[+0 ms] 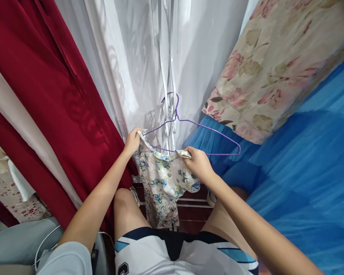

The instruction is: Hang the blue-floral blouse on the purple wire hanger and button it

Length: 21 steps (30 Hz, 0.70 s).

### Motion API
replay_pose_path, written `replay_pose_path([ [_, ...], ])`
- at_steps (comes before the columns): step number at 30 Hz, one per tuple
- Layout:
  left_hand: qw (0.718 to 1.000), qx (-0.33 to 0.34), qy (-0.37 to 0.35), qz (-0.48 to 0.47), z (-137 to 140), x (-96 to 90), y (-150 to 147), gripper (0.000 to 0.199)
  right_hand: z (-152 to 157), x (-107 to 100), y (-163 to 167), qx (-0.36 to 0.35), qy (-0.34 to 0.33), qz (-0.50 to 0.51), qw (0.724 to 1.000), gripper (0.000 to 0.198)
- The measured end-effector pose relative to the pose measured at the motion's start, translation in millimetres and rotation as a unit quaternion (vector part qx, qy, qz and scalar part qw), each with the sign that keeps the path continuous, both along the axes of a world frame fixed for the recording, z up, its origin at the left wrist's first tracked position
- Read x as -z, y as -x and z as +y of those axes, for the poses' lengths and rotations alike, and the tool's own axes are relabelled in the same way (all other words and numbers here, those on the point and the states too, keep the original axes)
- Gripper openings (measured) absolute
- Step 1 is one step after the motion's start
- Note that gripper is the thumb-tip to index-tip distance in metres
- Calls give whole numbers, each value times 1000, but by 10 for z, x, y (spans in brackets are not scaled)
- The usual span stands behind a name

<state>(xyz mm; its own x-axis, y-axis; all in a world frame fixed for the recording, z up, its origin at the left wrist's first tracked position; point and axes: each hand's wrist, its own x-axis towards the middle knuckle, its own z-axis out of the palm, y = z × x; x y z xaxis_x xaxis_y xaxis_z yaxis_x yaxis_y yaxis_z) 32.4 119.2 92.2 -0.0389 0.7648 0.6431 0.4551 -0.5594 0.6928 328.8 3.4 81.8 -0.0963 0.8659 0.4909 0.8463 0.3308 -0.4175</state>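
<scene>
A white floral top (pixel 162 179) with blue and yellow flowers hangs between my hands, its neckline uppermost. My left hand (pixel 132 142) pinches its edge at the left, by one arm of a purple hanger (pixel 215 131). That end of the hanger is hidden behind the hand and cloth. My right hand (pixel 198 162) grips the other side of the neckline, below the hanger's right arm, which sticks out bare beyond the fabric. The hanger's hook is caught on a white metal rack (pixel 172 76).
White curtain-like cloth (pixel 212 42) hangs behind the rack. Dark red fabric (pixel 74 103) drapes at the left. A pink-flowered cream garment (pixel 263 76) and blue tulle (pixel 309 172) hang at the right. Below are red floor tiles (pixel 189 214); a grey surface with a white cable (pixel 44 238) is lower left.
</scene>
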Motion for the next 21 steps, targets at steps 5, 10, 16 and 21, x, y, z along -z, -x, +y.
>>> replay_pose_path([
  [5, 997, -56, 44, -34, -11, 160, 92, 17, -38, -15, 0, 27, 2, -19, 999, 17],
  [10, 999, -44, -29, 2, -312, 8, -48, 17, -52, -18, 104, 45, 4, -30, 999, 15],
  [16, 977, 12, -130, 166, -677, -393, -424, 21, -72, -15, 145, 6, 12, -4, 1000, 12],
  [21, 984, -29, -135, 114, -707, -494, -526, 17, -192, -28, -225, -82, -110, 153, 979, 30],
])
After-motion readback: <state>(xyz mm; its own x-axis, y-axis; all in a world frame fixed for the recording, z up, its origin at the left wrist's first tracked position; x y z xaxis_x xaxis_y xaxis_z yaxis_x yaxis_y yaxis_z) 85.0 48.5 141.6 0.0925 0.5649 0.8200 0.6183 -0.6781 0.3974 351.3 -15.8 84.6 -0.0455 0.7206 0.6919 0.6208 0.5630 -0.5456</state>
